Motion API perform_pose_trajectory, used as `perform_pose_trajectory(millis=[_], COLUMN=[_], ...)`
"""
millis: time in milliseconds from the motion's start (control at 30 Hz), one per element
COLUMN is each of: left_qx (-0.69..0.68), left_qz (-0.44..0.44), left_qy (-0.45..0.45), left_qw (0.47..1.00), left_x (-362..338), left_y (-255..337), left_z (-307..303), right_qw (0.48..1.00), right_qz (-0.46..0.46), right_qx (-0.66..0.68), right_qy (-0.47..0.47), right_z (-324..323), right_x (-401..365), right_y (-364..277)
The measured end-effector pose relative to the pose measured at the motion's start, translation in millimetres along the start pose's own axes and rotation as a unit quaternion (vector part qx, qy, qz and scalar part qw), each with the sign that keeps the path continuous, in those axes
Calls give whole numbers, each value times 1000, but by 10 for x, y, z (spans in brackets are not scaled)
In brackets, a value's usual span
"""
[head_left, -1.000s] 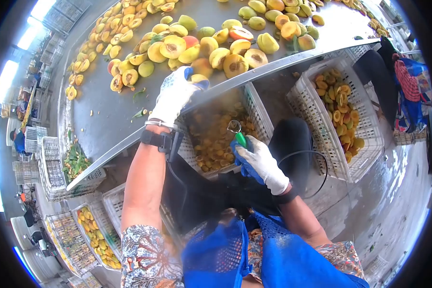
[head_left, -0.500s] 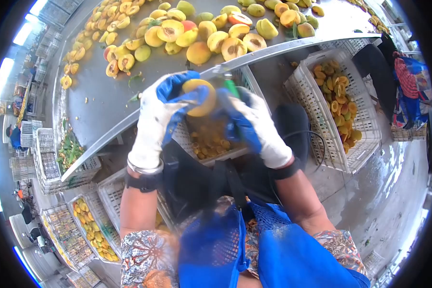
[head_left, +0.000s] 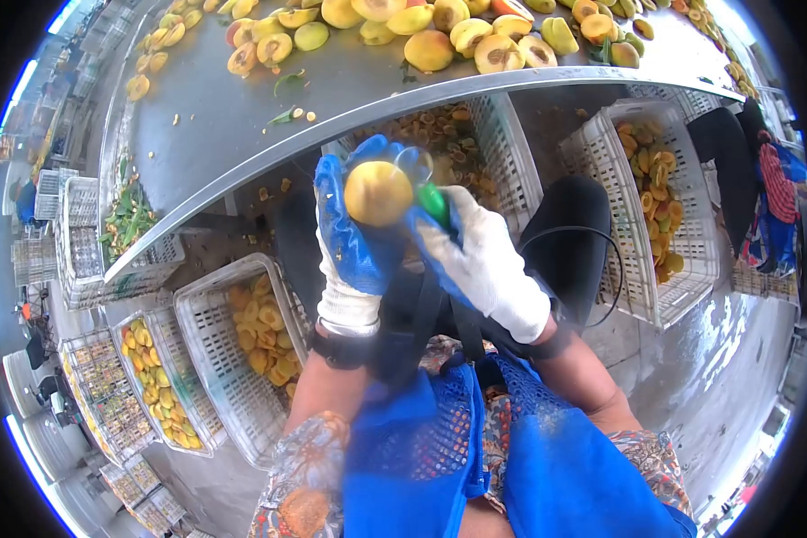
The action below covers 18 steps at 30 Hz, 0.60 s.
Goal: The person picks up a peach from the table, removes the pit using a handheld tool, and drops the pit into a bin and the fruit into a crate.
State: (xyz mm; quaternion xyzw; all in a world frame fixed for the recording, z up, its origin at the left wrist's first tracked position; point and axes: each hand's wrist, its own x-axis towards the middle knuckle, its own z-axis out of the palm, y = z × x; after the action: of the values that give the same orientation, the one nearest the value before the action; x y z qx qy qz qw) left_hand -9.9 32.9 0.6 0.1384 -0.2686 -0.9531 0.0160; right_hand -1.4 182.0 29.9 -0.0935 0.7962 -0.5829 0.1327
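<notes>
A yellow peach half or whole peach (head_left: pixel 378 193) rests in my left hand (head_left: pixel 350 233), its blue-palmed glove curled round the fruit from the left. My right hand (head_left: pixel 480 251), in a white and blue glove, is closed on a green-handled tool (head_left: pixel 432 204). The tool's end looks like a thin metal loop, blurred, close to the peach's right side. Both hands are over my lap, just below the edge of the metal table (head_left: pixel 242 125). Several cut peaches (head_left: pixel 498 54) lie on that table, some showing brown hollows.
Below the table edge stands a crate (head_left: pixel 502 148) holding peach pieces. Another crate (head_left: pixel 681 215) of cut peaches is at my right, and a crate (head_left: pixel 215 350) of peach pieces at my left. Leaves (head_left: pixel 130 215) lie at the table's left corner. A person (head_left: pixel 776 197) is at far right.
My hands have come down and to the right in view, away from the table edge. The left palm has turned upward under the peach. My view has tilted down, showing more crates.
</notes>
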Motion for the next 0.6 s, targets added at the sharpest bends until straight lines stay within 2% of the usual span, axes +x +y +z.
perform_pose_trajectory(millis=[67, 133, 300, 400, 500, 600], left_qx=[-29, -12, 59, 37, 113, 272], left_qz=[2, 15, 28, 3, 8, 24], left_qy=[-30, -39, -19, -14, 18, 28], left_qw=[999, 999, 998, 999, 993, 962], left_x=[-13, -34, -102, -166, -184, -170], left_y=[-21, -44, -80, -94, -119, -143], left_z=[24, 84, 127, 106, 56, -92], right_qw=[989, 985, 981, 977, 982, 985], right_qz=[-113, -130, -126, -124, -86, -43], right_qx=[-94, -111, -149, -175, -160, -149], right_qy=[20, 17, -6, -20, -40, -72], right_z=[22, 49, 30, 89, 134, 159], right_x=[-69, -94, -130, -189, -259, -308], right_y=[106, 129, 131, 208, 239, 317])
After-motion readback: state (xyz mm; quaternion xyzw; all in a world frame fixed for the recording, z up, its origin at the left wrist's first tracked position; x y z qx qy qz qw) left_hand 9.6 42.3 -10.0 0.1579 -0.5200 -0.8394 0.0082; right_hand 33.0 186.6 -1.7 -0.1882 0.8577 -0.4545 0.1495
